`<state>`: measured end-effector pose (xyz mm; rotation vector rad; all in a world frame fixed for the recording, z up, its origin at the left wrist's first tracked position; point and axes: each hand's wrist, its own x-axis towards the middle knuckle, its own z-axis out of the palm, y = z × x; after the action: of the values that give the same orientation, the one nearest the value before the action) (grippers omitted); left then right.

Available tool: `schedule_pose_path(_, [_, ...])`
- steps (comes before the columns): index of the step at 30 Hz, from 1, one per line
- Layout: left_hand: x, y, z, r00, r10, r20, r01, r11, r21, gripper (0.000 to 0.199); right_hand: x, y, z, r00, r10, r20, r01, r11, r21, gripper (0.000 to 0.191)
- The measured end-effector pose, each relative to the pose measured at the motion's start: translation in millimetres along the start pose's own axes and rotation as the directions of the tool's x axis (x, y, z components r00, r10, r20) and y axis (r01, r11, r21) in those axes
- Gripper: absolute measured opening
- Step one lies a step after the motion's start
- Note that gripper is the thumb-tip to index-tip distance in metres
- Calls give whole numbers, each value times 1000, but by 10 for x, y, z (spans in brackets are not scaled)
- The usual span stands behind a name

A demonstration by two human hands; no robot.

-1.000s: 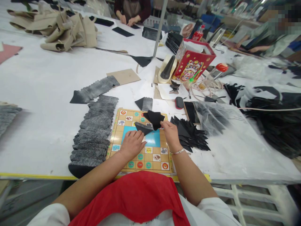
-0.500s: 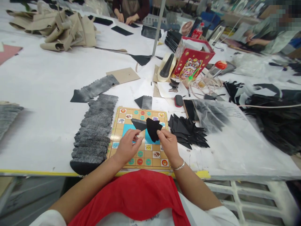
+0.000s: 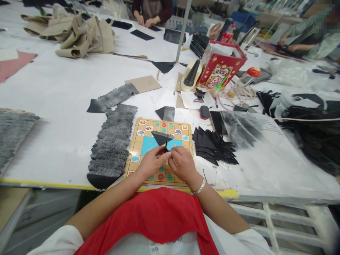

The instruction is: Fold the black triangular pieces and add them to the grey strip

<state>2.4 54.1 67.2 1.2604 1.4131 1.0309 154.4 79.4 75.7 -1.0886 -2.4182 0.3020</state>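
Material [image 3: 166,145], black and edge-on, is pinched by left hand [image 3: 152,162] and right hand [image 3: 183,163] above the board [image 3: 136,145], where a dark triangle [image 3: 159,139] lies just beyond them. A black pile [image 3: 214,144] sits right of the board.

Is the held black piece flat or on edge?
On edge: the black piece shows as a thin strip between left hand and right hand.

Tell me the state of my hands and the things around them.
Left hand, pinching the black piece
Right hand, pinching it too
Black piece, held edge-on
Game board, flat
Black-and-grey piece, lying on the board
Grey pieces, overlapped in a row
Pointed black pieces, piled
Red box, open
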Motion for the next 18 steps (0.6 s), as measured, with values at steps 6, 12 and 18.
schedule_pose_path(6, [-91,-5,-62,951,-297,84,305,863,-403,32,-42,-110,-25,973,-165,163,206,936,-286,18])
schedule_pose_path(12, [-227,-63,-67,932,-308,189,359,732,-579,32,-79,-101,2,978,-95,186,133,970,-204,18])
schedule_pose_path(18, [-223,-158,-98,952,-284,118,306,838,-453,35,-73,-163,-95,993,-50,110,61,993,-103,24])
